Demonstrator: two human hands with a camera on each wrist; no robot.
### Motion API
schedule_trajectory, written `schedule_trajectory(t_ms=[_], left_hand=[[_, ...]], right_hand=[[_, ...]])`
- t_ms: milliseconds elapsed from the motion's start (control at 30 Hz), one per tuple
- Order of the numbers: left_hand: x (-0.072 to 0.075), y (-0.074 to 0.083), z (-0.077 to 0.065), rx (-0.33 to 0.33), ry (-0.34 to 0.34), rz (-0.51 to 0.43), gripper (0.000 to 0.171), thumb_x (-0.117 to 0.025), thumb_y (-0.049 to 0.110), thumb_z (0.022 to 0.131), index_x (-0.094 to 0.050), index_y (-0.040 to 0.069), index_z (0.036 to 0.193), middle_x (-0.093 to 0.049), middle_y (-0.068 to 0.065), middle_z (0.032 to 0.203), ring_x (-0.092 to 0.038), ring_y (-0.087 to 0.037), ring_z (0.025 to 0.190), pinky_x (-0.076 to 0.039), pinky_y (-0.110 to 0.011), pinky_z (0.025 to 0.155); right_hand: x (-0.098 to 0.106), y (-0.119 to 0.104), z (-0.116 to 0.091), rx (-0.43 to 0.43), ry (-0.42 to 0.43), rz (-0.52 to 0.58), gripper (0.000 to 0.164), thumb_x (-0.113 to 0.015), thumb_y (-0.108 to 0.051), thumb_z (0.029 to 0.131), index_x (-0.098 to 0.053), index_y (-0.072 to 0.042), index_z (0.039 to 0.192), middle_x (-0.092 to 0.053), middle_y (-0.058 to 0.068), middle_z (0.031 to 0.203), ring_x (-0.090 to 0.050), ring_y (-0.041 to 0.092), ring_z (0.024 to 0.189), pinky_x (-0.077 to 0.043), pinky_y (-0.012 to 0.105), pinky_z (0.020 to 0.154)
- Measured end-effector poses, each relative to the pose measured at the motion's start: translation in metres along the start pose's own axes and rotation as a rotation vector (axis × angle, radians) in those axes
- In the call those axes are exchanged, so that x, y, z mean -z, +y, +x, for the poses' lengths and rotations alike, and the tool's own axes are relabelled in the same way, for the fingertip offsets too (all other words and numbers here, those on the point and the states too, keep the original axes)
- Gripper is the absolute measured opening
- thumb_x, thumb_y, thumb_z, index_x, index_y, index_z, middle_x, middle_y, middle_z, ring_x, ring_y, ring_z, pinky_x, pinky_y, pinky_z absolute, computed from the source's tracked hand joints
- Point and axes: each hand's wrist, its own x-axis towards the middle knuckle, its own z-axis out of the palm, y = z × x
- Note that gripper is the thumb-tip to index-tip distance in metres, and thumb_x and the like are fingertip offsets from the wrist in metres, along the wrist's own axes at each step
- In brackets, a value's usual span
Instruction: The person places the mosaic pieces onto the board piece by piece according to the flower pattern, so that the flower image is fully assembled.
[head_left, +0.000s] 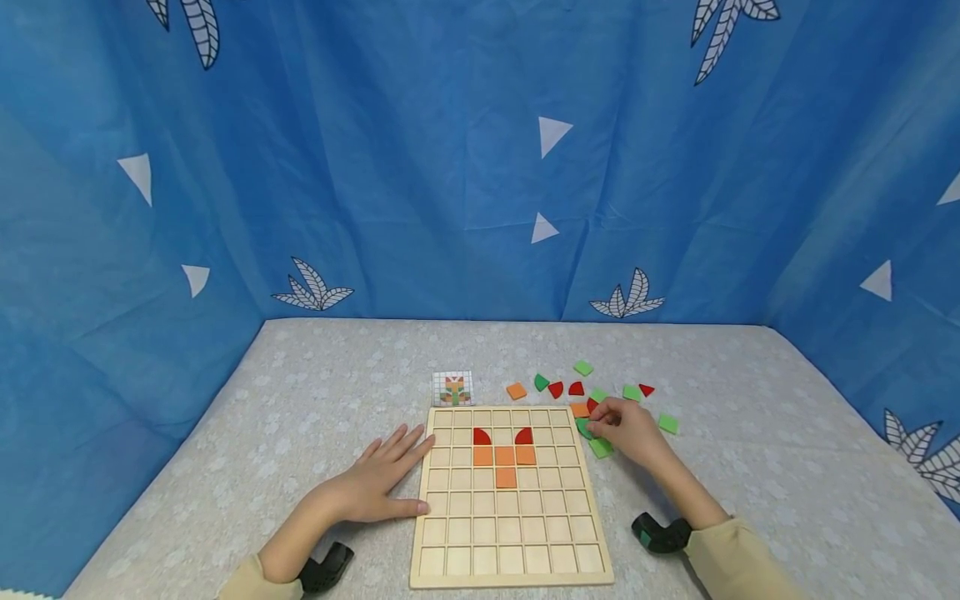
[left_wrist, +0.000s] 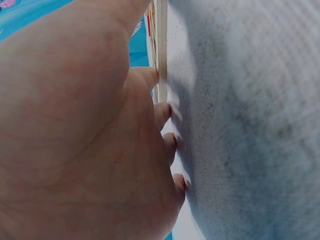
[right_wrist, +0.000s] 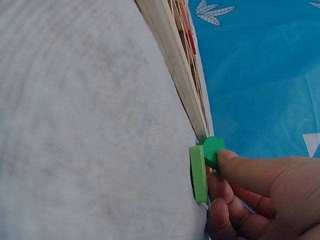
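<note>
A wooden grid board (head_left: 461, 533) lies on the table, with two red quarter-circle tiles (head_left: 482, 437) and several orange square tiles (head_left: 506, 477) set in its upper cells. My left hand (head_left: 375, 482) is spread flat at the board's left side, fingers straight, with thumb and index tips at the frame. By the upper right corner of the board, my right hand (head_left: 628, 429) pinches a dark green quarter-circle tile (right_wrist: 214, 151) between thumb and fingers. Close beside it in the right wrist view stands a light green tile (right_wrist: 199, 175). My left palm (left_wrist: 95, 145) fills much of the left wrist view.
A small printed pattern card (head_left: 452, 388) sits behind the board. Loose tiles are scattered behind and right of it, among them an orange square (head_left: 516, 391), a green quarter circle (head_left: 542, 382) and a light green square (head_left: 668, 424). A blue curtain (head_left: 450, 167) hangs behind the table.
</note>
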Motion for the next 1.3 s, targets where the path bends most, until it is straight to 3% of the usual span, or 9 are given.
schedule_trajectory(t_ms=[233,433,700,1000,1300], left_hand=[[0.007,0.009,-0.001,0.006,-0.031,-0.021,0.088,-0.056,0.057,0.086,-0.021,0.009,0.15,-0.009,-0.017,0.153,-0.002,-0.038,0.138,-0.003,-0.063,0.103],[0.007,0.008,0.0,0.008,-0.029,-0.013,0.088,-0.056,0.059,0.086,-0.021,0.01,0.15,-0.009,-0.016,0.154,-0.002,-0.037,0.138,-0.003,-0.062,0.103],[0.008,0.009,-0.001,0.003,-0.03,-0.025,0.087,-0.056,0.057,0.086,-0.021,0.009,0.15,-0.009,-0.017,0.154,-0.002,-0.038,0.138,-0.003,-0.063,0.103],[0.003,0.004,-0.001,-0.007,-0.014,-0.021,0.087,-0.058,0.056,0.086,-0.021,0.01,0.15,-0.011,-0.018,0.153,-0.003,-0.04,0.138,-0.003,-0.064,0.101],[0.008,0.008,-0.002,0.008,-0.037,-0.028,0.088,-0.056,0.057,0.086,-0.02,0.01,0.15,-0.009,-0.017,0.154,-0.002,-0.038,0.138,-0.003,-0.063,0.103]], right_hand=[[0.004,-0.007,0.001,-0.039,0.012,0.05,0.011,-0.069,-0.012,0.086,-0.064,-0.003,0.082,-0.056,0.001,0.067,-0.05,0.016,0.061,-0.041,0.029,0.052],[0.003,-0.027,0.0,-0.01,0.008,0.111,0.011,-0.07,-0.013,0.086,-0.064,-0.003,0.083,-0.06,0.003,0.071,-0.052,0.017,0.063,-0.043,0.027,0.051],[-0.011,-0.059,-0.005,0.017,-0.091,0.271,0.011,-0.071,-0.009,0.085,-0.062,-0.002,0.083,-0.06,0.007,0.074,-0.058,0.028,0.067,-0.05,0.035,0.059],[-0.026,-0.063,-0.011,0.061,-0.221,0.386,0.009,-0.066,-0.004,0.088,-0.062,0.004,0.085,-0.063,0.011,0.072,-0.061,0.033,0.068,-0.051,0.038,0.059],[-0.045,-0.074,-0.017,0.072,-0.269,0.357,0.01,-0.069,-0.01,0.086,-0.064,-0.002,0.082,-0.058,0.003,0.07,-0.052,0.017,0.061,-0.044,0.025,0.054]])
